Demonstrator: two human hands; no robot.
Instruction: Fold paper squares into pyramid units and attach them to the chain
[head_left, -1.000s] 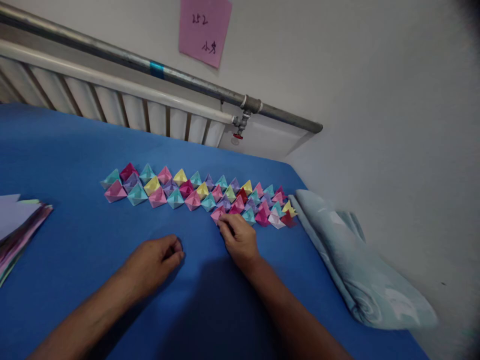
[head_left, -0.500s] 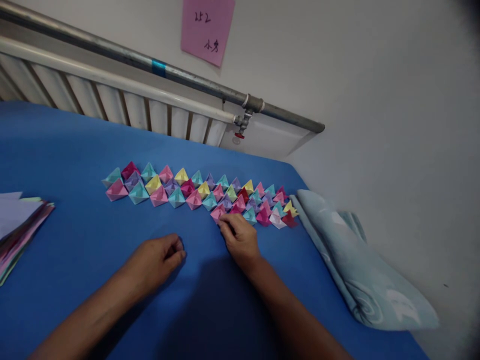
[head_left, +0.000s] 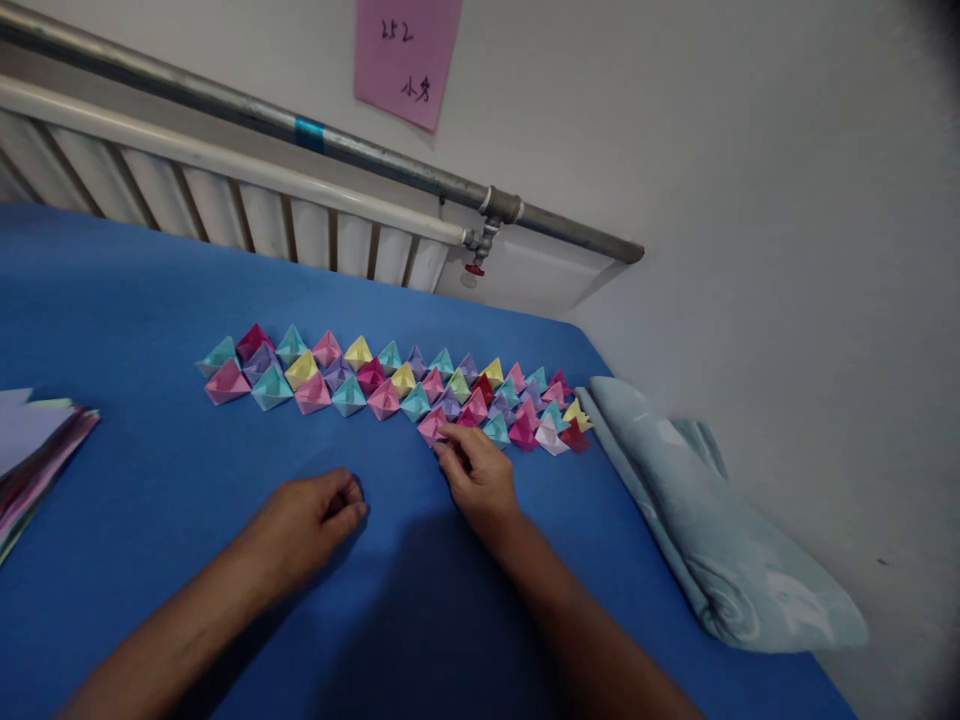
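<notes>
Several small folded paper boats stand in close rows across the blue surface, in pink, teal, purple, yellow, white and red. At the front row's left end is a pink paper boat (head_left: 430,427). My right hand (head_left: 481,480) has thumb and forefinger pinched on that boat's right side, and part of it is hidden behind the fingers. To the left, my left hand (head_left: 319,515) rests low over the surface, its fingers curled in and nothing visible in them. It is apart from the boats; a teal paper boat (head_left: 349,398) stands beyond it.
A stack of coloured paper sheets (head_left: 41,450) lies at the left edge. On the right is a folded pale-green blanket (head_left: 690,530) by the wall. Behind the blue surface (head_left: 150,290) run a white radiator (head_left: 202,205) and a metal pipe (head_left: 390,167) with a red-handled valve (head_left: 474,270).
The view has shifted slightly, so everything sits a little further left. My right hand's fingers have moved slightly at the pink boat. My left hand stays curled in place.
</notes>
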